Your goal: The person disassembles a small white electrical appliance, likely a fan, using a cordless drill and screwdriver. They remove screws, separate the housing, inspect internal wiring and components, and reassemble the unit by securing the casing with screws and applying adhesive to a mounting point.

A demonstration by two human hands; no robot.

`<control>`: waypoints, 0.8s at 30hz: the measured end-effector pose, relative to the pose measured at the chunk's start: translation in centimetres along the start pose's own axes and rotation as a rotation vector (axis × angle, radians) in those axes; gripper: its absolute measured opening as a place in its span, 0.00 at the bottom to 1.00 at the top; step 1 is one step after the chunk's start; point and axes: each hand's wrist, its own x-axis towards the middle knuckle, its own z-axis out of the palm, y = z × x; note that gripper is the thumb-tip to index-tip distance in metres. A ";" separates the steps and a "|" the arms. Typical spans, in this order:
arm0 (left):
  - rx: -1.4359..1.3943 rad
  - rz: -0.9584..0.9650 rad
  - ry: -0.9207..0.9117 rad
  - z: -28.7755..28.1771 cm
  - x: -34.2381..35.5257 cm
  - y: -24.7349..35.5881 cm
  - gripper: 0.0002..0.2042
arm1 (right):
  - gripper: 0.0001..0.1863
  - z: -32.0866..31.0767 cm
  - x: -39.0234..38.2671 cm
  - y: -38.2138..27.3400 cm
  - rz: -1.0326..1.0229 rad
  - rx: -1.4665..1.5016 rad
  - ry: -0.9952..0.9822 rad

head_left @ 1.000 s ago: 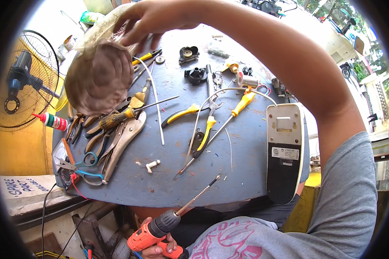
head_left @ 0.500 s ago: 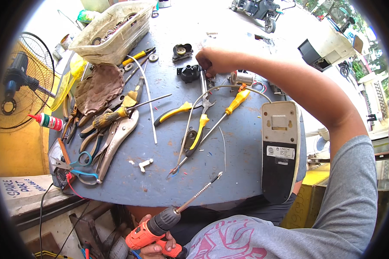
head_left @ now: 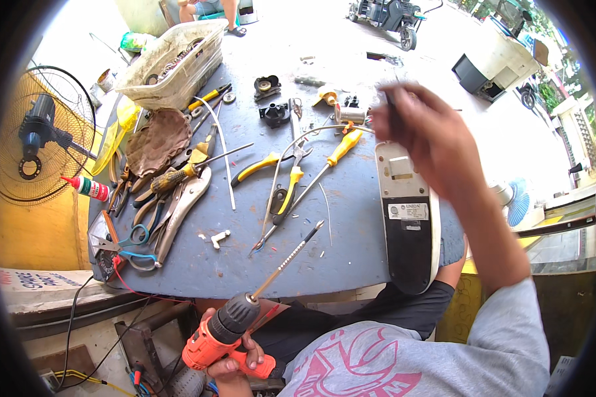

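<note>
The left of two fisheye cameras on the person's head looks down and forward across the table point(head_left: 357, 218) from close above. The shirt point(head_left: 444, 357) spans part of the lower edge, with the left hand point(head_left: 230, 365) low in view and the right hand point(head_left: 430, 132) nearer the lens than the tabletop. Dark corners ring the view; the fan point(head_left: 40, 126) sits by its left rim.
</note>
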 end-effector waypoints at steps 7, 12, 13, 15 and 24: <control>0.107 -0.056 -0.156 1.8 1.5 -0.5 0.55 | 0.17 3.2 -14.3 6.1 0.327 0.614 0.120; 0.153 -0.086 -0.100 3.1 0.8 -0.7 0.55 | 0.19 2.8 -14.9 7.4 0.362 0.905 0.065; 0.161 -0.091 -0.101 3.2 0.6 -0.7 0.55 | 0.19 2.8 -15.0 7.5 0.359 0.948 0.035; 0.184 -0.084 -0.087 3.4 0.3 -0.7 0.54 | 0.19 2.8 -15.3 7.5 0.356 0.939 0.034; 0.406 -0.023 -0.037 3.8 -0.8 0.4 0.56 | 0.17 2.3 -16.0 7.6 0.240 0.674 0.063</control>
